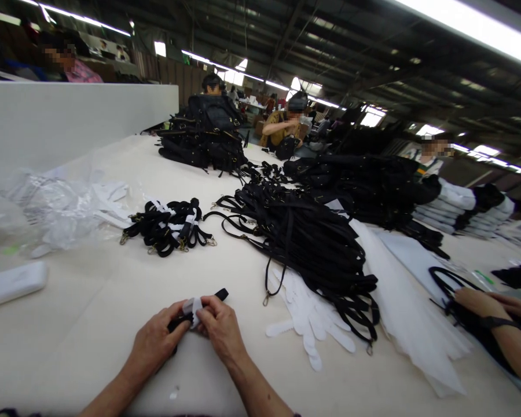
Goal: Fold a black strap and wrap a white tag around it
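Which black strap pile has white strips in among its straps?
The smaller pile, left of the larger pile. White strips show between its coiled straps; those by the larger pile lie at its near edge.

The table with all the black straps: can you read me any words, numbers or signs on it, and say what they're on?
There are no words or numbers I can read.
White strips: no writing shows.
White block: no writing shows.
Clear plastic heap: too blurred to tell.

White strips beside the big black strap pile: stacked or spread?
Spread. The white strips fan out, overlapping, their rounded ends pointing different ways.
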`<action>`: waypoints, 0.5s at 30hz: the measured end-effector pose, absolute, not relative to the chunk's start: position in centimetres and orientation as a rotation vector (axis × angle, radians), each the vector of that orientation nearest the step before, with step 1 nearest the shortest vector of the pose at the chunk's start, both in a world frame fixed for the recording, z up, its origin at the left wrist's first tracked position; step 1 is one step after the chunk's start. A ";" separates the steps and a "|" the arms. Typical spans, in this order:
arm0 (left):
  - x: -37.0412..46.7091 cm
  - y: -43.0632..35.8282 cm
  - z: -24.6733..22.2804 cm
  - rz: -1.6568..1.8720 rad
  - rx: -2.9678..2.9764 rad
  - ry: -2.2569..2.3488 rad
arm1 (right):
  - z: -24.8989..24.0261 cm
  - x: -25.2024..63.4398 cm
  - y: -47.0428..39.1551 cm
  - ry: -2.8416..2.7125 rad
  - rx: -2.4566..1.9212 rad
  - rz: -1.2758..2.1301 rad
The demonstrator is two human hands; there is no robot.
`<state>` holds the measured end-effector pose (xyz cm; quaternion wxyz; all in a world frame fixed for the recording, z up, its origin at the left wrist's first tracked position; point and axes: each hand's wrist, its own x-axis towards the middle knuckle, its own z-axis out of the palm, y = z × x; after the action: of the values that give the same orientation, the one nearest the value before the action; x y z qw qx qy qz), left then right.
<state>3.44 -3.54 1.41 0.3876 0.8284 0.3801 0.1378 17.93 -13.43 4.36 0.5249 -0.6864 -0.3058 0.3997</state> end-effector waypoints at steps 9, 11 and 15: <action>3.3 -3.7 1.2 0.325 2.063 0.924 | 4.5 18.3 -12.8 -0.628 -1.627 1.039; 3.2 -3.7 1.2 0.314 2.065 0.933 | 4.7 18.3 -12.8 -0.618 -1.624 1.050; 3.2 -3.8 1.4 0.321 2.082 0.945 | 4.8 18.4 -13.0 -0.616 -1.624 1.045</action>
<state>3.23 -3.77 1.38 0.4043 0.8248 0.3742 0.1271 18.43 -12.97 4.76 0.5288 -0.6800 -0.2579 0.4375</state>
